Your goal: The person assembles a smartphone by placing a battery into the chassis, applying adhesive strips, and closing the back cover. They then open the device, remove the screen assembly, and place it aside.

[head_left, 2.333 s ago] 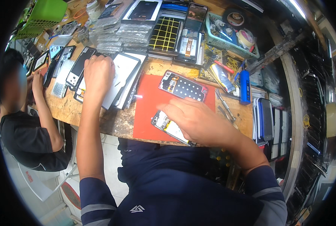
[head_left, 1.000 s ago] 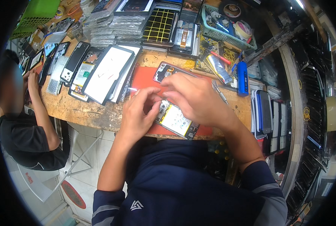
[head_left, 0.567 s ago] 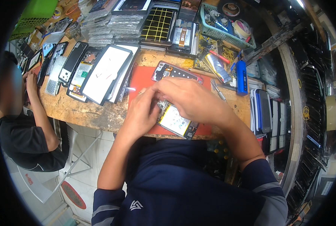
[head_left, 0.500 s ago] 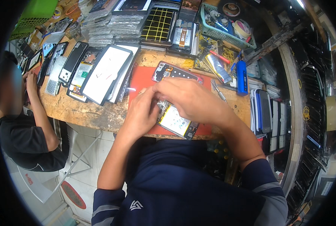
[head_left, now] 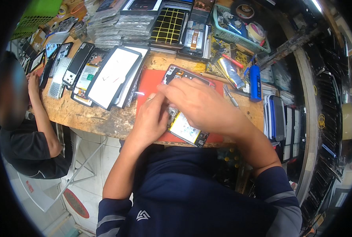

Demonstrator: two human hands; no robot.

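Observation:
An opened phone [head_left: 185, 128] lies on a red mat [head_left: 146, 83], its white battery and dark lower board bare and its upper end mostly under my hands. My left hand [head_left: 149, 118] is closed at that upper left end, thumb and fingers against the phone's edge. Over the phone's upper part arches my right hand [head_left: 197, 102], with its fingers bent together close to my left fingertips. Whatever it pinches there is hidden. Just beyond my knuckles rests a red-rimmed phone housing [head_left: 172, 72], partly covered by my right hand.
A tweezer-like metal tool [head_left: 232, 96] and a blue cylindrical device [head_left: 255, 83] are at the right. Disassembled phones [head_left: 83, 79] and a white panel [head_left: 114, 77] line the left. Wrapped stacks [head_left: 122, 29] and a teal basket [head_left: 239, 39] stand behind. A co-worker [head_left: 30, 138] sits left.
My right hand has turned slightly, and its fingers now cover more of the phone's upper board. My left hand keeps nearly the same place. The whole view has shifted a little.

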